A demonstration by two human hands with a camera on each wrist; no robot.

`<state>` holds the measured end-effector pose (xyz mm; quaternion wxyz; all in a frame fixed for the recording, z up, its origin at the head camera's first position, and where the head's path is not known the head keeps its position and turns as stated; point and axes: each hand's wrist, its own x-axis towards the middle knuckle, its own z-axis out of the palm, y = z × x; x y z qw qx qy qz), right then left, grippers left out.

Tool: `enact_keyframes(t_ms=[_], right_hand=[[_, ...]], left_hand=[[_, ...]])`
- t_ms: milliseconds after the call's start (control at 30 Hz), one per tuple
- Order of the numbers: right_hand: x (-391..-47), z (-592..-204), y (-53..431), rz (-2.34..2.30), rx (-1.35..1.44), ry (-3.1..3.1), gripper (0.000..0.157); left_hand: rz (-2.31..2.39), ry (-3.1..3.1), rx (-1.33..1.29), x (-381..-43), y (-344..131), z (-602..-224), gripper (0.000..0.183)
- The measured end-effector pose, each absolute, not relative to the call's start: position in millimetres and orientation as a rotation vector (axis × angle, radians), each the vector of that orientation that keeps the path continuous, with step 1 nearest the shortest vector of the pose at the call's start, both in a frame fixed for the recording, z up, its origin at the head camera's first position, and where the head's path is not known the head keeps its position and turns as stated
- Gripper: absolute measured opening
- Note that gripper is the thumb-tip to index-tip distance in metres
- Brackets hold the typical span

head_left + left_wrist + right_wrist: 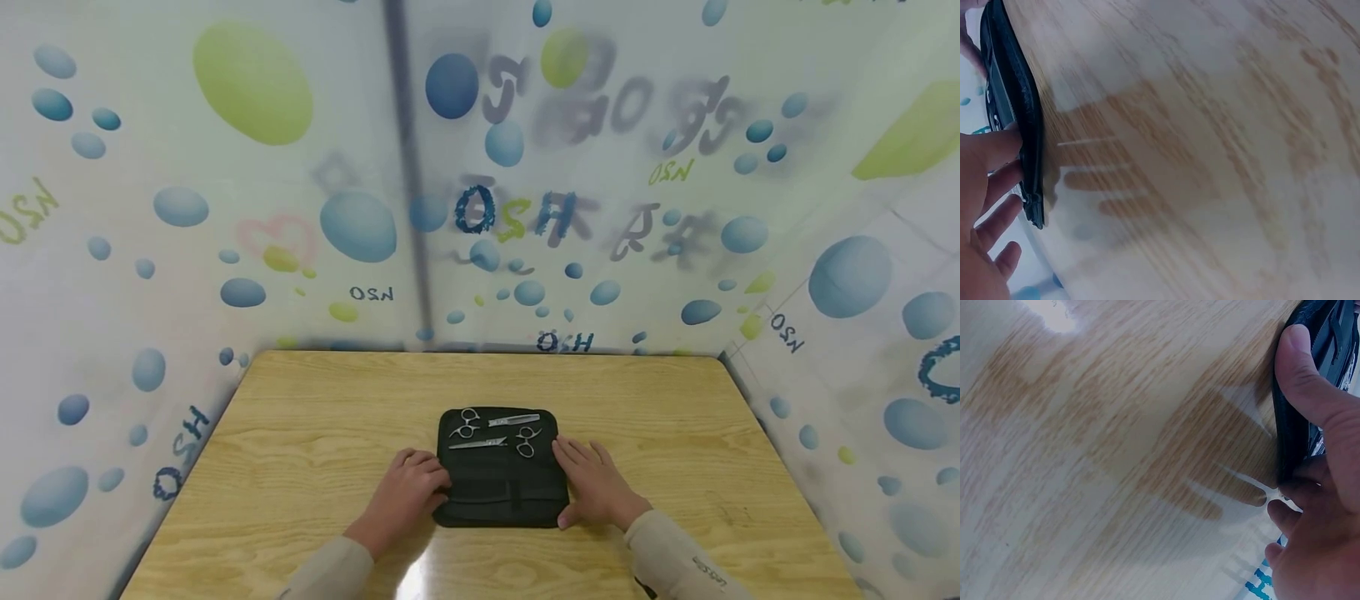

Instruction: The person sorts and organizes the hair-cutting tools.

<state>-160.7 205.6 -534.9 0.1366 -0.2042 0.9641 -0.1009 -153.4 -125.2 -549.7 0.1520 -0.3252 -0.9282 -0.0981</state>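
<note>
A black scissor case (480,468) lies open and flat on the wooden table. Two silver pairs of scissors lie across its upper half. The upper pair (514,420) has its finger rings at the left; the lower pair (477,444) points left, rings at the right. Part of each is hidden in the case. My left hand (411,487) is at the case's left edge, fingertips touching it with loosely bent fingers. At the right edge rests my right hand (597,486), fingers extended along the side and thumb (1302,375) against the lower border.
The wooden table (337,400) extends around the case on all sides. Light curtains (360,150) printed with blue and green spots surround its back and sides. Light glares off the table's front, near the left sleeve (333,571).
</note>
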Motion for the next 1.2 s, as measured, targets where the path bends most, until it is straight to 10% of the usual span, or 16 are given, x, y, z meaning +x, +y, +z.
enact_keyframes(t_ms=[1200], right_hand=[[-160.8, -530.1, 204.9, -0.285, -0.588, 2.775, 0.116]], left_hand=[[-0.338, -2.671, -0.984, -154.9, -131.8, -549.1, 0.017]])
